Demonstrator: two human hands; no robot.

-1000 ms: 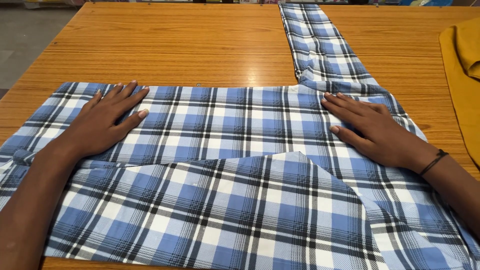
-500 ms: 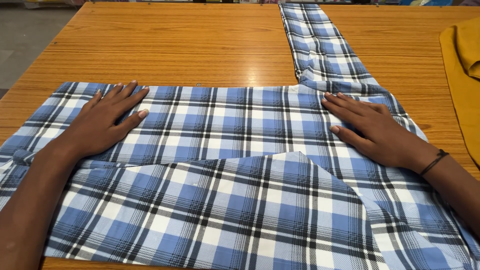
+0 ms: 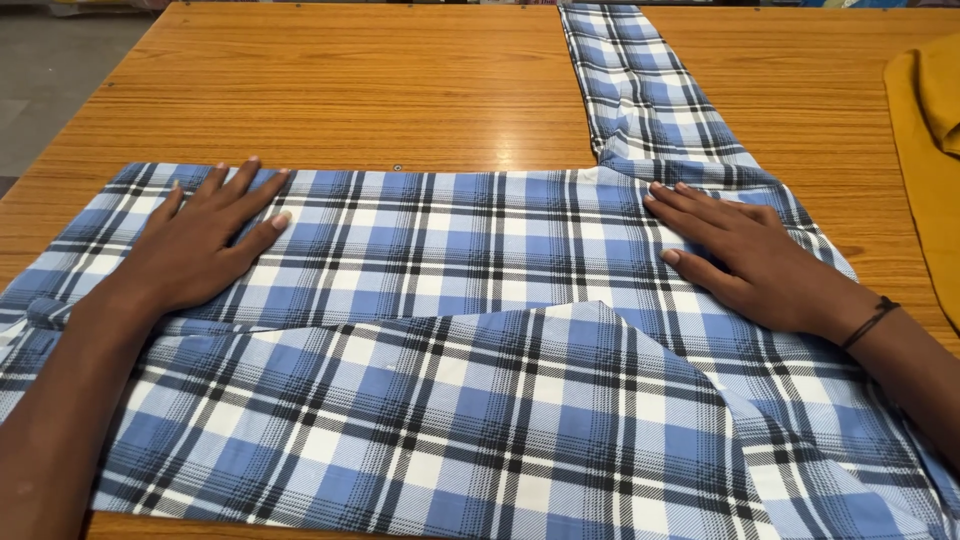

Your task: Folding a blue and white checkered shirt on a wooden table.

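We press our left hand and right hand flat, fingers spread, gripping nothing, well apart on the blue plaid shirt. It fills the lower frame, long axis running left to right, one sleeve pointing toward the upper right edge. The wooden table lies beneath; a mustard cloth sits far right.

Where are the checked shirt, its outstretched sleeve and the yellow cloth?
checked shirt [image 3: 450, 250], head view, on the flat body panel between the hands.
sleeve [image 3: 640, 85], head view, midway along its length.
yellow cloth [image 3: 925, 130], head view, on its left part at the table's right edge.
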